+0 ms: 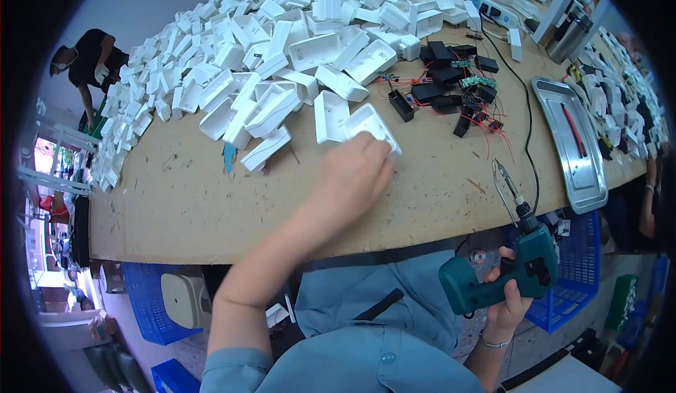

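Note:
My left hand [355, 171] reaches over the table with its fingers bent down at the near rim of an open white plastic case [377, 124], which it appears to grip. A second white case [329, 116] lies against that one on its left. In my right hand [512, 301] is a dark green soldering gun [503, 277], held by its handle beyond the table's front edge. Its metal tip and thin feed tube point up over the table. Behind the left hand spreads a large heap of white plastic cases [282, 48].
Black boxes with red wires and green circuit boards [451, 83] lie right of the heap. A metal tray [588, 182] holds a red tool [574, 129]. A black cable [528, 111] crosses the table [176, 217]. Blue crates [144, 298] stand below; another person [88, 62] bends at far left.

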Demonstrator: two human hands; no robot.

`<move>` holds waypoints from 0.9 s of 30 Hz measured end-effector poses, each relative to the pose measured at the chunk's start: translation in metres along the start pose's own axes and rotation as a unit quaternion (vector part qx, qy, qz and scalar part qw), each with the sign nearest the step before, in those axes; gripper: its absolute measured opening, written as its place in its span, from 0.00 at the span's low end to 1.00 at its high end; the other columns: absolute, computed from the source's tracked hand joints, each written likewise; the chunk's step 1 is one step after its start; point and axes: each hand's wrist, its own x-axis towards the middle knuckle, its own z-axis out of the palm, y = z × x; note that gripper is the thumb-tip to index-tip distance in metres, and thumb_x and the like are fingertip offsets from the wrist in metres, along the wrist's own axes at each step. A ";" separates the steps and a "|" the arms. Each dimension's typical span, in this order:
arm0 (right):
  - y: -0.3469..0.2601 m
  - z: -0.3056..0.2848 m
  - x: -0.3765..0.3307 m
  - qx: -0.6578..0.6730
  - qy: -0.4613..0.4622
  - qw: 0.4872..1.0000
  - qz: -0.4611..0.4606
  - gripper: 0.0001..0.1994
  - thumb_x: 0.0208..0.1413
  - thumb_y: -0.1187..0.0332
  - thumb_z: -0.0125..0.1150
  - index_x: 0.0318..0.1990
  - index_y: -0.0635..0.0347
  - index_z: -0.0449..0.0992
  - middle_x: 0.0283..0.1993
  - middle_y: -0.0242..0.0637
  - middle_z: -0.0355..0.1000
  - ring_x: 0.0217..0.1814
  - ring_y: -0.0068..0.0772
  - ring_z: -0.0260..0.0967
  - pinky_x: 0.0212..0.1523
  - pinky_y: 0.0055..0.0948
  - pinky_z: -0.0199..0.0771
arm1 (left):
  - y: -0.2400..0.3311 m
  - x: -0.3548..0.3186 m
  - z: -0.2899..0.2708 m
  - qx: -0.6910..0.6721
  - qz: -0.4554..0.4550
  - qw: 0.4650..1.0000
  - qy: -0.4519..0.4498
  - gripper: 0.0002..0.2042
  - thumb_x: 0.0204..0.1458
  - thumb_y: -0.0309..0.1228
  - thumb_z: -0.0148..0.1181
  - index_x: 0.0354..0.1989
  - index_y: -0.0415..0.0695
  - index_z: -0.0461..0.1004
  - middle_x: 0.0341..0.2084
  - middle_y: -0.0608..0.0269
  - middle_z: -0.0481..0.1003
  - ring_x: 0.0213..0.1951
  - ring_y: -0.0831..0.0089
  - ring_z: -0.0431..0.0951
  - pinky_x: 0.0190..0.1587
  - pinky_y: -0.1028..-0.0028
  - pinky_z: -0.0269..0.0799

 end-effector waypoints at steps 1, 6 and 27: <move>0.001 0.000 0.002 0.002 0.002 1.000 0.003 0.33 0.54 0.66 0.63 0.64 0.63 0.54 0.55 0.52 0.67 0.37 0.30 0.71 0.35 0.27 0.77 | 0.014 -0.007 0.003 -0.046 -0.044 0.997 0.041 0.06 0.49 0.30 0.59 0.32 0.41 0.73 0.27 0.55 0.71 0.30 0.57 0.75 0.33 0.62 0.72; 0.002 0.003 0.007 0.007 -0.001 1.000 0.014 0.33 0.53 0.67 0.63 0.64 0.64 0.54 0.55 0.53 0.66 0.37 0.30 0.71 0.36 0.28 0.77 | 0.057 -0.029 0.031 -0.265 -0.198 0.943 0.046 0.11 0.50 0.26 0.59 0.41 0.39 0.69 0.32 0.53 0.70 0.32 0.58 0.76 0.35 0.65 0.73; 0.004 0.000 0.008 -0.005 -0.019 1.000 0.015 0.32 0.53 0.66 0.63 0.63 0.66 0.55 0.55 0.53 0.66 0.36 0.31 0.72 0.35 0.29 0.77 | -0.002 0.038 -0.026 -0.085 -0.113 0.982 0.129 0.11 0.54 0.28 0.54 0.43 0.37 0.70 0.34 0.46 0.74 0.37 0.50 0.74 0.39 0.60 0.70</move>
